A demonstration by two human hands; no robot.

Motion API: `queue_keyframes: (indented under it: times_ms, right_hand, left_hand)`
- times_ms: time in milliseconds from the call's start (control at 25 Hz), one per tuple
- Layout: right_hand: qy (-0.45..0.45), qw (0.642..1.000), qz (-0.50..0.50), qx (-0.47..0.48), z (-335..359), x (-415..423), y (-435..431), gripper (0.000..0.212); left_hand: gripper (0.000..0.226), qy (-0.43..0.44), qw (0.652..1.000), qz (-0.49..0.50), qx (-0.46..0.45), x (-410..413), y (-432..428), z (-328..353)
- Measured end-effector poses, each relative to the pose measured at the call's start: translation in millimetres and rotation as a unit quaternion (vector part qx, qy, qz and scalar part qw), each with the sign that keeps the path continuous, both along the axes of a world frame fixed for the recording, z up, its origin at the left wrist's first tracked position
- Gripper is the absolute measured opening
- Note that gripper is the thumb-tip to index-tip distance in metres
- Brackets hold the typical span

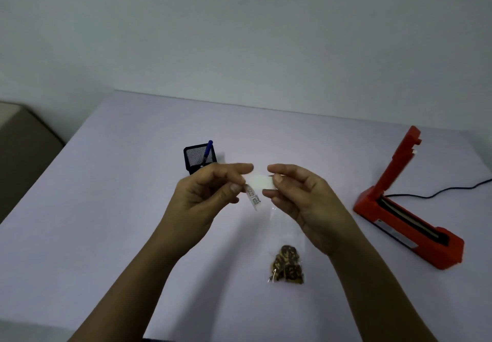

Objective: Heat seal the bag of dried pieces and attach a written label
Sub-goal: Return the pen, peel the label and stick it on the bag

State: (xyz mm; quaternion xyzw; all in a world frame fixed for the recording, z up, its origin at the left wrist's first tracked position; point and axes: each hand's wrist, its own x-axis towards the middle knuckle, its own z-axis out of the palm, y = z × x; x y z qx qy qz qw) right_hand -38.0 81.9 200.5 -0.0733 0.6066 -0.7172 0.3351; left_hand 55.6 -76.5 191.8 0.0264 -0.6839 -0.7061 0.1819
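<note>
The left hand [210, 195] and right hand [300, 203] each grip the white label [260, 182] in a pinch; peeled carelessly, it could fold onto itself or land crooked on the bag of dried pieces [288, 263]

Print on the label [253, 196] is unreadably blurred, and the cord [452, 188] leaves the right edge.

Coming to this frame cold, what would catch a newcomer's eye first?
The two hands meet at centre, left hand and right hand pinching a small white label between them. Next comes the red heat sealer at the right, its arm raised. Nearer the person, the clear bag of dried pieces lies on the table.
</note>
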Motion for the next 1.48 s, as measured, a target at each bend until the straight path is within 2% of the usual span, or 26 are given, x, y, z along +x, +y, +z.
queue_keyframes:
  times_ms: [120,320,400,560,640,800,920,1040,1200,1480]
  right_hand:
    - [0.105,0.990,-0.024,0.094,-48.0,-9.9,-23.6,0.014]
    - [0.193,0.948,0.043,0.249,-162.5,-19.0,-82.5,0.009]
    - [0.236,0.925,0.065,0.292,-201.2,-18.3,-103.9,0.008]
    - [0.322,0.871,0.072,0.364,-240.2,-13.2,-119.3,0.010]
    - [0.336,0.865,0.052,0.369,-243.8,-10.8,-119.3,0.014]
    - [0.303,0.895,-0.027,0.326,-222.9,-13.6,-102.5,0.019]
    - [0.213,0.928,-0.091,0.293,-201.2,-21.1,-63.8,0.011]
    - [0.128,0.936,-0.156,0.288,-190.4,-34.5,-10.1,0.009]
    - [0.045,0.950,-0.145,0.271,-187.1,-43.1,39.7,0.015]
    - [0.011,0.962,-0.132,0.237,-197.8,-54.7,63.6,0.001]
  left_hand:
    - [0.030,-0.076,0.989,0.113,0.061,5.2,-18.3,-24.9]
    - [0.018,-0.200,0.920,0.286,0.180,18.4,-47.0,-86.7]
    - [0.016,-0.216,0.904,0.311,0.200,22.7,-54.0,-103.3]
    - [0.015,-0.225,0.893,0.331,0.204,26.2,-58.0,-117.0]
    - [0.014,-0.233,0.890,0.334,0.205,25.3,-58.7,-122.6]
    - [0.013,-0.251,0.895,0.308,0.204,9.1,-44.7,-128.5]
    - [0.012,-0.273,0.902,0.268,0.201,-17.1,-20.1,-132.5]
    - [0.012,-0.294,0.907,0.207,0.220,-47.9,15.4,-143.1]
    - [0.010,-0.332,0.899,0.161,0.234,-77.3,59.5,-163.6]
    - [0.013,-0.353,0.898,0.164,0.204,-100.5,98.6,-183.4]
